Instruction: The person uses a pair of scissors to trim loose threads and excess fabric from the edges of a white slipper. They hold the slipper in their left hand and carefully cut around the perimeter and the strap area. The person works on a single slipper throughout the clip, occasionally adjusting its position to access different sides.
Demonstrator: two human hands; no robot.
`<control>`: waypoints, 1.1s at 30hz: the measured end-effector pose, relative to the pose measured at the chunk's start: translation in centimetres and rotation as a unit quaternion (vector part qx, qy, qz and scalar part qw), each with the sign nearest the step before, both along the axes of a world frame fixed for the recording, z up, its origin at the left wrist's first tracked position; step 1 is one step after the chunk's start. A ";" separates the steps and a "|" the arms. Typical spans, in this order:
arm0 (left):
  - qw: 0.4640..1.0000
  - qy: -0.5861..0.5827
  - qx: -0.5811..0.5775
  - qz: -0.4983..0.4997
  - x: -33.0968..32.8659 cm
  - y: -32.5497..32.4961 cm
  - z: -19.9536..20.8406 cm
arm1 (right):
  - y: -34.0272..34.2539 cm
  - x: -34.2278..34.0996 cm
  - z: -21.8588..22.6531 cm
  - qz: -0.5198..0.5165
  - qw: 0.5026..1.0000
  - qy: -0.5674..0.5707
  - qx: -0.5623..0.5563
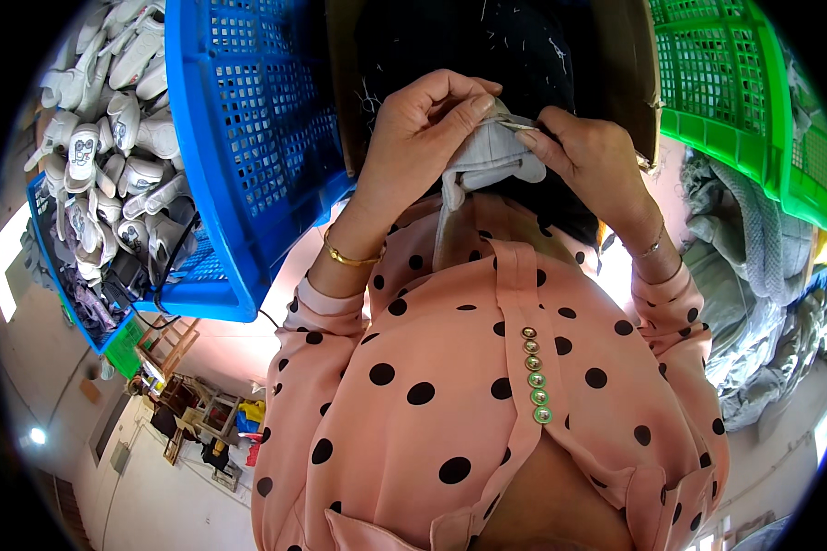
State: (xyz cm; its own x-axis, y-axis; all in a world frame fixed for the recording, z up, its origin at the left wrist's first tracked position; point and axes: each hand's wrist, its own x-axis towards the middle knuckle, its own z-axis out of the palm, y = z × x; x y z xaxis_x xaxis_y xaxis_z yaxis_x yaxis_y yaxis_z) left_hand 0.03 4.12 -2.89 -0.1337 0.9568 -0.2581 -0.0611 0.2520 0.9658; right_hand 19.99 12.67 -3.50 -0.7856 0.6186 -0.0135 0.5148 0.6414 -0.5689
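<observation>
Right of the blue plastic crate (198, 184), I remotely watched left fingers (464, 116) and right fingers (548, 149) pinch the folded grey-white fabric piece (492, 150)

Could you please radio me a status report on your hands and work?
Left hand, right hand: closed on folded pale-grey fabric piece. Finger grip partly hidden. Blue perforated plastic crate to their left, not blocking.

Head camera: I look steeply down from the wearer's head, wide fisheye.
Shirt (450, 367): nearest.
Left hand (424, 121), right hand (595, 154): just beyond.
Sides: blue crate (188, 119) left, green crate (719, 129) right.
</observation>
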 end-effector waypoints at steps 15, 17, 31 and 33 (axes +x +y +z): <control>0.963 -0.248 -0.006 0.104 1.6 -0.5 -0.8 | 0.6 -0.3 -0.7 -0.060 0.995 0.074 -0.028; 0.947 -0.293 0.009 0.128 1.9 -0.7 -1.2 | 0.6 -0.6 -0.6 -0.084 0.984 0.145 -0.061; 0.938 -0.296 0.075 0.165 3.1 -1.3 -1.4 | 0.3 -1.5 -2.5 -0.046 0.967 0.114 -0.224; 0.958 -0.207 0.112 0.162 2.9 -1.4 -0.6 | 0.3 -1.7 -2.8 -0.053 0.957 0.120 -0.257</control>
